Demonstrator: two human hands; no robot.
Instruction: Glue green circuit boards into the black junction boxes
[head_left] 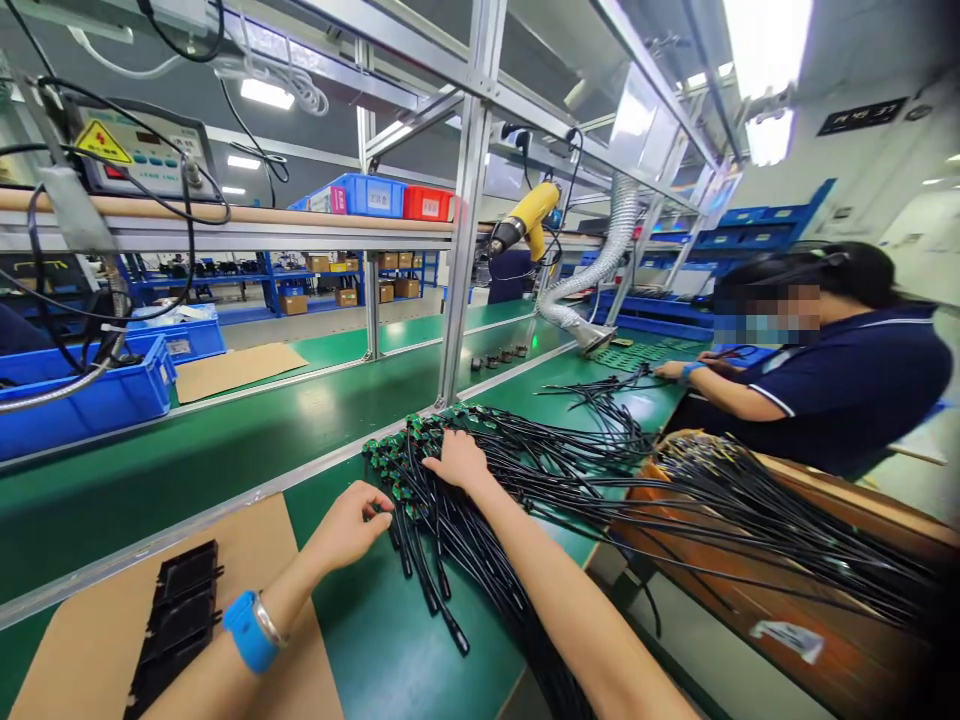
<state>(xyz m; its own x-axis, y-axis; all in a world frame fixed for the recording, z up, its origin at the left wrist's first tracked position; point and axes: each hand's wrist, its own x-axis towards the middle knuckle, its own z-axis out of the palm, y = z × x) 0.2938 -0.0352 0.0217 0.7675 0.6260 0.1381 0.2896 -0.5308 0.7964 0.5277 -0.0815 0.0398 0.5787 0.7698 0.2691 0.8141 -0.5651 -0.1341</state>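
Note:
A heap of black cables with small green circuit boards on their ends lies across the green bench. My right hand reaches into the heap beside the boards. Its fingers bend down around the black cables, with their tips hidden. Just left of the boards, my left hand hovers with its fingers loosely curled and a gap between thumb and forefinger; nothing shows in it. Below the hands, several cable ends with black plugs point toward me. A blue band sits on my left wrist.
A black plastic tray lies on cardboard at left. More cables fill a brown box at right, near a co-worker. A metal post rises behind the heap; a yellow heat gun hangs beyond it.

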